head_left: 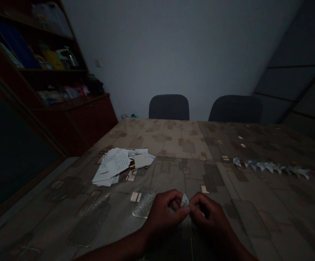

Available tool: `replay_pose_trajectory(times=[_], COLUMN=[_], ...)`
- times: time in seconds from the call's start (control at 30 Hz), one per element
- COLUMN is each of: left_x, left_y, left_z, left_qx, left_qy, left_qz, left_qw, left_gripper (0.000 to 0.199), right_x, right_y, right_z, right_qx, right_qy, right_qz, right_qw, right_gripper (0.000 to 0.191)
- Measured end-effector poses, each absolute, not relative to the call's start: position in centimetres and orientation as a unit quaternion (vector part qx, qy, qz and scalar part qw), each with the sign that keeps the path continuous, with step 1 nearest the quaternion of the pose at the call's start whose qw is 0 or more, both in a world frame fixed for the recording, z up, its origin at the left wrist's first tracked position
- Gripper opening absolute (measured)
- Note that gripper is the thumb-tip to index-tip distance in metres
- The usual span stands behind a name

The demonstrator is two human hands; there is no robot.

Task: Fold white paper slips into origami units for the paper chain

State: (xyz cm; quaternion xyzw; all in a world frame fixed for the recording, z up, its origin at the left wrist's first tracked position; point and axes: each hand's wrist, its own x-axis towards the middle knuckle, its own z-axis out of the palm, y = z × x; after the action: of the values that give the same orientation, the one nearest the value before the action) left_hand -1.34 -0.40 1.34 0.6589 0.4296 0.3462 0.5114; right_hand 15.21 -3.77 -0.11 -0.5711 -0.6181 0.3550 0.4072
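Observation:
Between the fingertips of both hands, a small folded piece of paper (184, 200) shows as a pale pointed triangle above the table. My left hand (168, 208) pinches it between thumb and forefinger. From the other side, my right hand (208, 210) is closed in a pinch at the paper's right edge; its fingertips meet those of the left, and the lower part of the paper is hidden. Off to the right lies a row of several folded paper pieces (271, 167). A loose pile of printed paper sheets (116, 163) rests to the left, beyond my left hand.
A patterned cloth covers the table (171, 141). Two dark chairs (168, 107) stand at its far side, before a pale wall. At the left, a wooden cabinet (89, 116) has shelves of books and household items. The room is dim.

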Motion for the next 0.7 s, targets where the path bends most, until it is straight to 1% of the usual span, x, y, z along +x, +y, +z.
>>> replay_pose_trajectory(times=[0.13,0.23,0.47,0.7], left_x=[-1.15,-1.19,-1.3,-1.47], left_y=[-0.24,-0.07,0.03,-0.1], left_z=[1.05,0.68,0.48,0.54], left_qx=[0.644,0.633,0.611,0.631], left_qy=[0.458,0.454,0.429,0.407], left_qz=[0.364,0.373,0.382,0.385], left_qw=[0.493,0.505,0.544,0.536], left_gripper=[0.009,0.008,0.013,0.019], right_x=[14.88,14.7,14.81,15.0], right_y=[-3.82,-3.88,-3.91,-3.99], right_z=[0.28,0.3,0.27,0.17], right_qx=[-0.576,-0.571,-0.566,-0.557], right_qy=[-0.637,-0.647,-0.648,-0.688], right_qz=[0.33,0.317,0.322,0.259], right_qw=[0.392,0.394,0.394,0.386], right_gripper=[0.015,0.018,0.017,0.015])
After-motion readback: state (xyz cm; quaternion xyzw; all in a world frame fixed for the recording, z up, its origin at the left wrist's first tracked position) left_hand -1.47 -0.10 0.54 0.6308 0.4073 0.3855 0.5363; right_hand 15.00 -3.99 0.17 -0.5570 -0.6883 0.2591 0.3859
